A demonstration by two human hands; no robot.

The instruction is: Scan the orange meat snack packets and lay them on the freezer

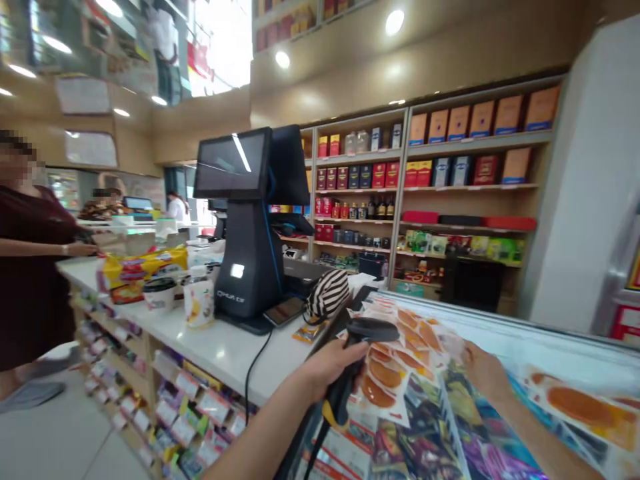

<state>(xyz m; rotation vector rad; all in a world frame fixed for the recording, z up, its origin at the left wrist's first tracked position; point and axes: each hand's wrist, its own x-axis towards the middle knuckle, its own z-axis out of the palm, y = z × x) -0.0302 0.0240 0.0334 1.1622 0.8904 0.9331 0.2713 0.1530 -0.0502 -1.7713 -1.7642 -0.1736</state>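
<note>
My left hand (337, 370) is wrapped round the handle of a black barcode scanner (373, 329). The scanner's head points right, over several clear packets (383, 383) with round orange-brown food inside. At the right edge of these packets, my right hand (477, 365) has its fingers closed on crinkled clear wrapping; the fingertips are partly blurred. Beneath both hands is a glass-edged chest freezer (500, 313) with colourful wrapped packs (415, 440) in it. Another orange-brown packet (580, 407) lies inside it, right of my right forearm.
On the white counter (225, 360) stand a black checkout terminal (250, 253), a drink cup (199, 300), a lidded cup (160, 293) and yellow packs (145, 267). A phone (284, 311) lies near a striped pouch (327, 295). A person (35, 267) stands across the counter.
</note>
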